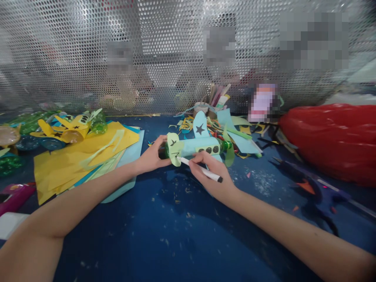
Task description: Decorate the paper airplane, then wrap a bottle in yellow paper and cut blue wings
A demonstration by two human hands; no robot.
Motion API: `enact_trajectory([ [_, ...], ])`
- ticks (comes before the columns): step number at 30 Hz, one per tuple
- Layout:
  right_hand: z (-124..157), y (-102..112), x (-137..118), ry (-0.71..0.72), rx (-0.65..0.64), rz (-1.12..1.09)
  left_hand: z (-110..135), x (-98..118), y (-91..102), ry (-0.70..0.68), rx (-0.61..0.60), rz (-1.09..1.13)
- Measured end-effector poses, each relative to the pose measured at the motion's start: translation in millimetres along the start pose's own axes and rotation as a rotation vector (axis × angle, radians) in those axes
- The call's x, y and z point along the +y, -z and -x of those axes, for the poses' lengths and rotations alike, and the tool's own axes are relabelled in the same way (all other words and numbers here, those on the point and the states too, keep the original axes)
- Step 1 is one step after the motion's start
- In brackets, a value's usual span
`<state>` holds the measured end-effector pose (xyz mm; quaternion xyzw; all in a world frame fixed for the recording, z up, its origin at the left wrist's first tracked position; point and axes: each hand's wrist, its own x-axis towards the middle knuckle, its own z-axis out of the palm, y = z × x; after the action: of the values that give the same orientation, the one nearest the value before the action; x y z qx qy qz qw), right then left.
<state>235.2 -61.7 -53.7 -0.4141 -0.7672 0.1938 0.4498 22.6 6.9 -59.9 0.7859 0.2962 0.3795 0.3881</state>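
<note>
My left hand (155, 154) grips the bottom end of a toy plane (188, 146) made from a green plastic bottle wrapped in light blue paper. A blue paper wing (201, 124) with a black star stands up from it, and a pale green strip with black dots runs along its side. At the left end is a pale green tail piece (174, 143) bearing a dark star and partly drawn black lines. In my right hand (212, 172) is a white marker (202, 169), its tip against the lower part of that tail piece.
Yellow and blue paper sheets (67, 168) lie at left, with a finished yellow paper plane (70, 129) behind them. Paper scraps (243, 137) and a holder with sticks (216, 102) are at the back. To the right are a glue gun (326, 192) and a red plastic bag (331, 137).
</note>
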Motion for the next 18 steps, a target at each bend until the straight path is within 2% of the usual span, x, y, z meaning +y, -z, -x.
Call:
enact_trajectory([
  [6, 1.1, -1.2, -2.4, 0.023, -0.067, 0.012, 0.4, 1.6, 0.1, 0.022, -0.002, -0.005],
  [18, -3.3, -1.4, 0.0, -0.001, -0.024, 0.011, 0.5, 0.6, 0.1, 0.012, 0.003, -0.012],
])
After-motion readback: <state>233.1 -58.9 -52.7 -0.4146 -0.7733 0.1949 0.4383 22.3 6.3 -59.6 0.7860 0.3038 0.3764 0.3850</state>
